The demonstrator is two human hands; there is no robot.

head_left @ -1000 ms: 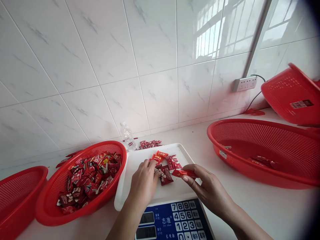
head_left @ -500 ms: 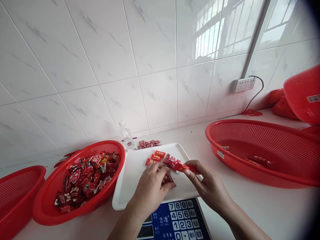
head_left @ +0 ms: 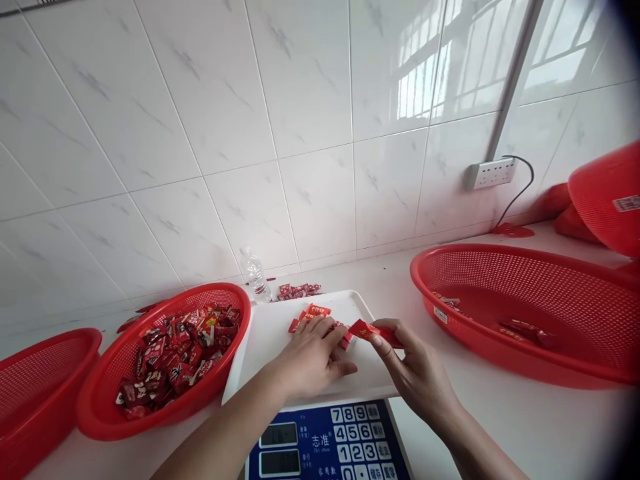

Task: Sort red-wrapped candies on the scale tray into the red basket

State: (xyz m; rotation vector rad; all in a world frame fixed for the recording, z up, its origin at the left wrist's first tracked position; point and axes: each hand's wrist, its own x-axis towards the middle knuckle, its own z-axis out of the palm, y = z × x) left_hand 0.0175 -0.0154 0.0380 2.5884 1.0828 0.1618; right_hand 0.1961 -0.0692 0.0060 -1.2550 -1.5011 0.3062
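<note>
My left hand (head_left: 311, 355) lies on the white scale tray (head_left: 273, 333), fingers spread over a few red candy packets (head_left: 314, 311). My right hand (head_left: 420, 373) pinches one red candy packet (head_left: 370, 331) just above the tray's right side. The blue keypad of the scale (head_left: 330, 447) shows below the tray. A red basket (head_left: 100, 407) at the left holds many red and dark wrapped candies (head_left: 177, 350).
A large red basket (head_left: 525, 267) at the right holds a few packets. Another red basket (head_left: 30, 393) sits at the far left, and a further one (head_left: 607, 200) tilts at the right edge. A plastic bottle (head_left: 254, 273), loose candies (head_left: 297, 291) and a wall socket (head_left: 490, 173) are behind.
My left hand moved from the tray's middle toward the far packets and flattened over them. My right hand kept its pinched packet and shifted slightly. The view drifted.
</note>
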